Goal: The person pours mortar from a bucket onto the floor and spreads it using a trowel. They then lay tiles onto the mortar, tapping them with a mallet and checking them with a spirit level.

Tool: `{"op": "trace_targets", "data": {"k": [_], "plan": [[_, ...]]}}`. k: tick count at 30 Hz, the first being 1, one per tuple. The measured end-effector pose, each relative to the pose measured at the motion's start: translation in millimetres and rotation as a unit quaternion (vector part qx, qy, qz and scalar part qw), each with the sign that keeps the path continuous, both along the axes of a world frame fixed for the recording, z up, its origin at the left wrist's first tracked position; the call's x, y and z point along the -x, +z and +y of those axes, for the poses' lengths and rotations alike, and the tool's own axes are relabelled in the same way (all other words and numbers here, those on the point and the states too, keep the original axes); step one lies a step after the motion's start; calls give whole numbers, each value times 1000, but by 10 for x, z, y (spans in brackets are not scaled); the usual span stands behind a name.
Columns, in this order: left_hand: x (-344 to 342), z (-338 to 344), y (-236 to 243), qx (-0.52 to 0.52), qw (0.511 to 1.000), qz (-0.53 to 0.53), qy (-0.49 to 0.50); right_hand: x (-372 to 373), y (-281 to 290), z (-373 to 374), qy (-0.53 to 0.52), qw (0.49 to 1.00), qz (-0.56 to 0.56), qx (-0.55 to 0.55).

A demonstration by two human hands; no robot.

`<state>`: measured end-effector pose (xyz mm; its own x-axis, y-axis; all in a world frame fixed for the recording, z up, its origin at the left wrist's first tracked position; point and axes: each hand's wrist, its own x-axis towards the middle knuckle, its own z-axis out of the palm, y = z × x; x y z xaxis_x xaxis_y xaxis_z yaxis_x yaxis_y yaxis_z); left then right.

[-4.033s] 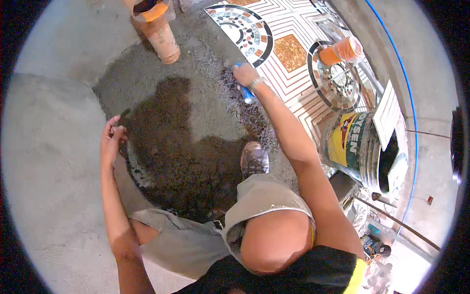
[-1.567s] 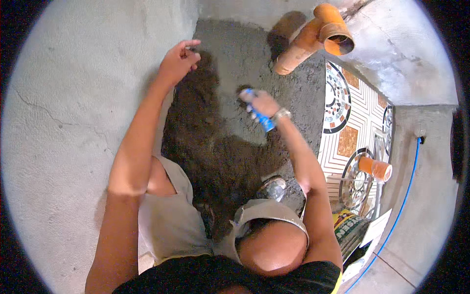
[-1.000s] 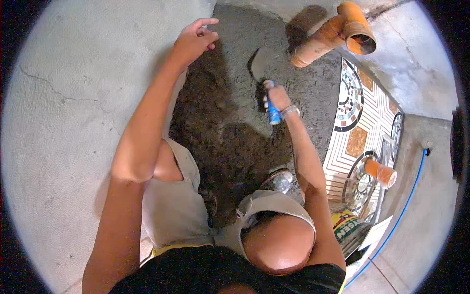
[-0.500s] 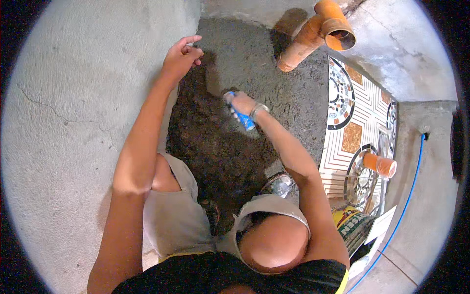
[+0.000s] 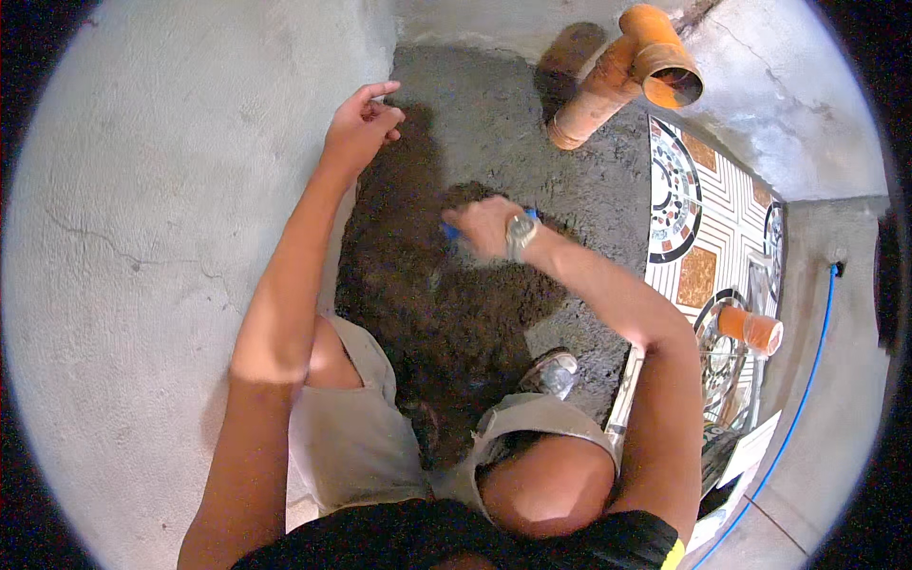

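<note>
My right hand [image 5: 484,226] is low over the wet mortar floor [image 5: 418,275], closed around a blue-handled tool [image 5: 450,230]. Little of the handle shows past the fingers, and the tool's working part cannot be made out against the dark mortar. A watch sits on that wrist. Up beside the left wall, my left hand [image 5: 361,128] hangs above the mortar with its index finger stretched out and the other fingers loosely bent. Nothing shows in it. The mortar is smoother and greyer toward the back, darker and rougher near my legs.
An orange branched pipe [image 5: 608,90] rises at the back right. Patterned tiles [image 5: 698,214] line the right side, with a shorter orange pipe stub [image 5: 750,330] there. A blue cable [image 5: 803,389] runs along the right wall. My shoe [image 5: 551,373] is on the floor.
My right hand has turned over the mortar, its forearm now swung farther right, and the blue handle is more hidden. The left hand keeps its pose; the view has shifted slightly.
</note>
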<state>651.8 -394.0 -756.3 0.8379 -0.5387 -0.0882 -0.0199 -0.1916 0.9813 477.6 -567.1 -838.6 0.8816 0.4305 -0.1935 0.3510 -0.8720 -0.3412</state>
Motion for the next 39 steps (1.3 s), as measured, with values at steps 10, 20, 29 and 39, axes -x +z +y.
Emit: {"op": "trace_targets", "data": {"k": [10, 20, 29, 39], "plan": [[-58, 25, 2, -41, 999, -14, 0, -1314, -267, -470, -262, 946, -163, 95], [38, -57, -25, -59, 998, 0, -18, -1301, -212, -829, -415, 910, 18, 8], [68, -168, -149, -54, 997, 6, -52, -1621, -358, -299, -347, 929, 19, -126], [46, -84, -148, -27, 998, 25, -43, -951, -348, -1133, -543, 835, 21, -89]]}}
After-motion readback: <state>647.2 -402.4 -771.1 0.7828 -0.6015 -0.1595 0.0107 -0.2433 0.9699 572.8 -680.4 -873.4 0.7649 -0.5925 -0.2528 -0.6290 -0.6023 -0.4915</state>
